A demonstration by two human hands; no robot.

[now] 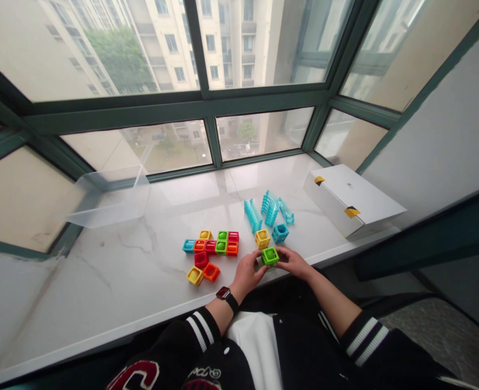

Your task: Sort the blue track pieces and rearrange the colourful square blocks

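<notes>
From where I stand, at the far left of the marble-look sill [117, 260] sits one clear plastic bin [119, 208]. Next comes a group of eleven cube blocks [210, 247]: one blue, two yellow, three orange, three red and two green, most packed side by side, with a yellow and an orange one turned cornerwise at the near end. Just right of the group, the person's left hand [248, 272], a black watch [227, 298] on its wrist, reaches in from the lower left, fingers bent against one green cube block [270, 256] near the sill's front edge. Beyond that block stand one yellow cube [262, 238], three turquoise track pieces [270, 208] and one blue cube [280, 233]. The right hand [295, 264] comes in from the lower right, fingers pointing left, so both hands grip the green block between them. Rightmost lies one white box [356, 195] with two yellow-and-black tabs [352, 212].
</notes>
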